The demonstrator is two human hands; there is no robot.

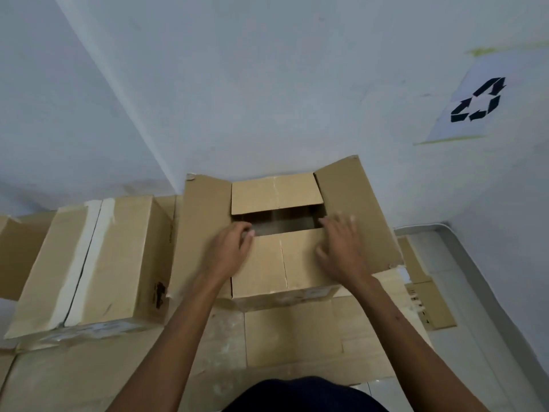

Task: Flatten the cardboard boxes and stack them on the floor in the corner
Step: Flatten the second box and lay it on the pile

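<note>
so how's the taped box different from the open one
The taped box has its top flaps shut and sealed with pale tape; the open box has its side flaps spread and a gap between its inner flaps. The left hand and right hand are on the open box; neither touches the taped box. Both are brown cardboard, not yet flattened, side by side on flat cardboard by the wall.

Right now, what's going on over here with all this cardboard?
A person is working on an open box standing in the corner. Its side flaps are spread, and both hands are at the gap between the inner flaps: the left hand curls at the near flap's edge, the right hand rests with fingers spread. A taped box stands beside it, and flattened cardboard lies underneath.
</note>
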